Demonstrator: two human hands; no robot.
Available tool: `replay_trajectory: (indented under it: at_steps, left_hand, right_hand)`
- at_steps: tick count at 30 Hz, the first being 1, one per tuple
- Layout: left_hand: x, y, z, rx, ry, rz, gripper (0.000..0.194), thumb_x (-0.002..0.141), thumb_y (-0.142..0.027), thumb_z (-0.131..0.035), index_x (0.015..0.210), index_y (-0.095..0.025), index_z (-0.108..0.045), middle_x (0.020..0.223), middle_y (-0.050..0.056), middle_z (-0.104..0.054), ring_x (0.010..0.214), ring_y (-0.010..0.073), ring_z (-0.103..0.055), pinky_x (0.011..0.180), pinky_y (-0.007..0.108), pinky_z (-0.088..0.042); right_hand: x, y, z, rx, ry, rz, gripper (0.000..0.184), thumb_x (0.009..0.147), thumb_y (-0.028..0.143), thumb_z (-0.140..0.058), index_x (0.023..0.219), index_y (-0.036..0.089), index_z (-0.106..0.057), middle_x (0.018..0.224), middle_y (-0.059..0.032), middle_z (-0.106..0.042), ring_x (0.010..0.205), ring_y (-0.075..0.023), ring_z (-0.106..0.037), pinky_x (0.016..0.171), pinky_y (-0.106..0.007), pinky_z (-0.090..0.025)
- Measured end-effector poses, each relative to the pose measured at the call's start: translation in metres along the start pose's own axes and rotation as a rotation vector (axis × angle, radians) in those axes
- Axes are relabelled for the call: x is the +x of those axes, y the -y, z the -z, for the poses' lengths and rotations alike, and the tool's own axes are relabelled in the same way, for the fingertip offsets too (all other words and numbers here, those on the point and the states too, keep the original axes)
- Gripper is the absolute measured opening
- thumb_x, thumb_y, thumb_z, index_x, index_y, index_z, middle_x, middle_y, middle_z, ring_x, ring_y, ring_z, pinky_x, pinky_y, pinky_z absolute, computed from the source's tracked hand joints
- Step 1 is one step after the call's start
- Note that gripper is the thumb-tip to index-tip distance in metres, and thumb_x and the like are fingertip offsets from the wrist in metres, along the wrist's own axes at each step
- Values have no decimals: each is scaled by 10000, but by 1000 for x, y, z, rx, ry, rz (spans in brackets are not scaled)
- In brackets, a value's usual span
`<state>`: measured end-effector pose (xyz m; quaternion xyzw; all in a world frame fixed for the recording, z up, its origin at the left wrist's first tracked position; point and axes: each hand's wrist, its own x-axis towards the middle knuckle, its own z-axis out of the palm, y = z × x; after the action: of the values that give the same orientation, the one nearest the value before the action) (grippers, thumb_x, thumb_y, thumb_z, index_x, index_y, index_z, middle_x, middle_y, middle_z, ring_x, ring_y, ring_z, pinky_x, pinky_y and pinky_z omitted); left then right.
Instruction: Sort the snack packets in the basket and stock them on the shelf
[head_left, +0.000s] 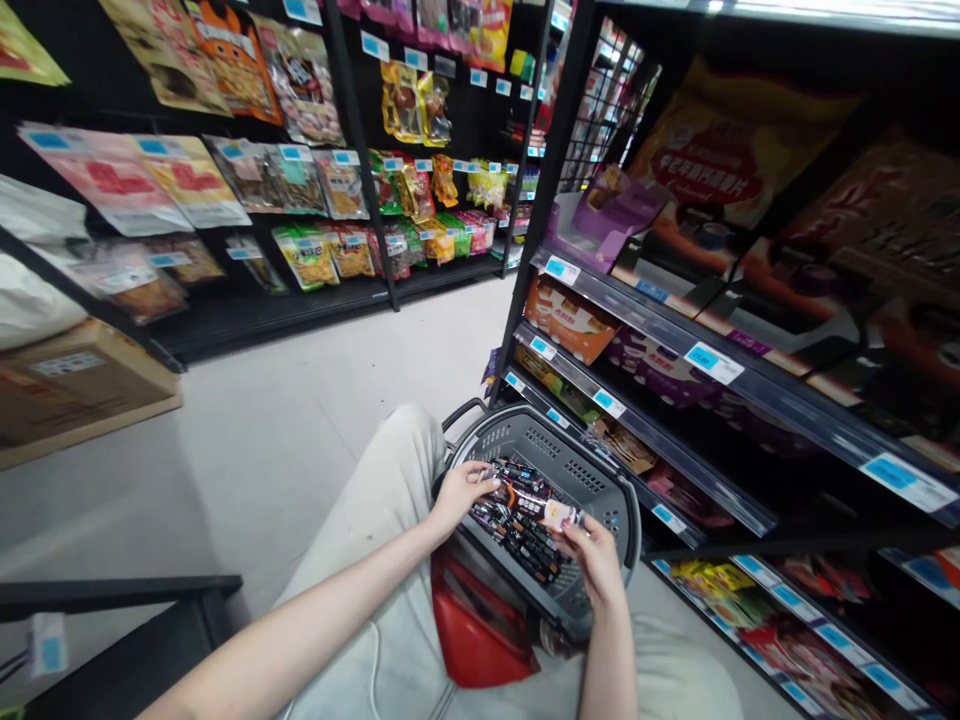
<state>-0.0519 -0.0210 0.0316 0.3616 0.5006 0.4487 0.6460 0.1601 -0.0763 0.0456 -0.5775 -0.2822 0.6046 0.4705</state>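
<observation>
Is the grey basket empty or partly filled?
Partly filled: small dark packets lie inside the grey basket, under the wrapped packet between left hand and right hand.

Small dark packets lie heaped in a gray basket, a cardboard box sits on the pale floor, and a low shelf bears an orange carton.

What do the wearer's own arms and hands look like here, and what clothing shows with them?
The ungloved left hand and ungloved right hand show no discernible rings. The left forearm and right forearm are bare, with no sleeve, watch or bracelet visible. Loose, pale grey fabric trousers are worn, with a thin white cord lying over them.
</observation>
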Motion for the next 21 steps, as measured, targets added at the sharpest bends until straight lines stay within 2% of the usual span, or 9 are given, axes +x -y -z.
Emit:
replay_trajectory:
  at_steps: [4, 7, 11, 15, 18, 21]
  left_hand:
    - [-2, -5, 4, -36, -65, -76, 260, 565, -313, -648, 691, -110, -544, 643, 19, -602, 604, 143, -582, 520, 233, -486]
    - [-3, -6, 1, -21, -47, -82, 277, 583, -352, -627, 685, -109, -542, 643, 25, -608, 610, 157, -587, 527, 264, -503]
    - [-2, -2, -3, 52, 13, -6, 331, 559, -371, -640, 734, -111, -531, 652, 21, -602, 589, 164, -589, 494, 270, -504]
    - [-1, 9, -5, 225, 84, 30, 355, 580, -392, -618, 803, -128, -536, 583, -14, -570, 466, 114, -546, 448, 228, -463]
    - [-1, 14, -4, 402, 140, -17, 311, 621, -416, -569, 754, -136, -543, 520, -29, -539, 420, 95, -507, 423, 196, -407]
    - [-3, 12, -2, 556, 121, -77, 308, 646, -438, -527, 736, -144, -535, 519, -29, -532, 431, 99, -503, 420, 186, -358]
  right_hand:
    - [0, -1, 7, -177, 105, -9, 267, 567, 365, -645, 703, 135, -649, 711, -33, -640, 663, -168, -583, 579, -255, -462]
    - [1, -1, 11, -175, 102, -9, 277, 567, 376, -642, 693, 129, -652, 678, -33, -638, 627, -172, -582, 590, -279, -459]
    - [3, 0, 16, -63, -21, 39, 279, 547, 348, -659, 718, 129, -645, 712, -28, -640, 655, -174, -584, 616, -302, -470]
    - [6, -3, 21, -78, -177, 44, 305, 478, 343, -688, 690, 133, -625, 610, -15, -635, 528, -161, -578, 505, -263, -447]
    - [8, -3, 25, -257, -253, 83, 261, 487, 375, -659, 597, 152, -579, 512, -1, -603, 461, -162, -558, 412, -224, -373]
    - [9, -2, 29, -592, -233, 150, 222, 597, 392, -560, 538, 181, -521, 452, 20, -555, 465, -160, -557, 448, -223, -357]
